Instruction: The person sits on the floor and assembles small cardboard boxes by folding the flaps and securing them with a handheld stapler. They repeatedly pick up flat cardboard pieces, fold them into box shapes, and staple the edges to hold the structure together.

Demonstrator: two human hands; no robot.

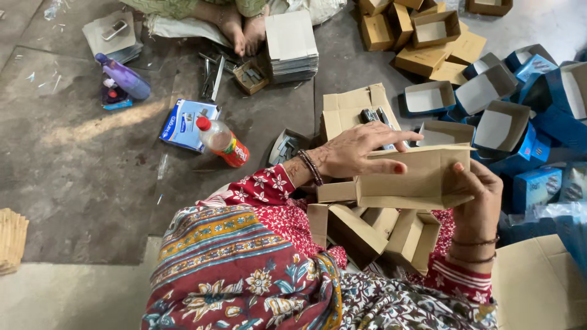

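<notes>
the left hand (354, 153) lies over the upper left part of a brown cardboard box (411, 178), fingers spread across its top flap and back face, its grip pressing on the card rather than closed around it. the right hand (477, 198) has its grip clenched on the box's right end, thumb on the front face and fingers wrapped behind. the box is held flat-sided in the air above the lap, just over a cluster of folded brown boxes (373, 229) resting against the patterned clothing.

just behind the left hand an open brown carton (350, 107) on the floor holds dark metal parts. to the right lie many open blue boxes (495, 116), and beyond them more brown boxes (422, 36). on the grey floor (79, 183) to the left stand a red-capped plastic bottle (223, 142) lying on its side, a blue packet (183, 125) and a purple bottle (123, 76). farther off, another person's bare feet (241, 27) rest beside a stack of flat white card (292, 46).
</notes>
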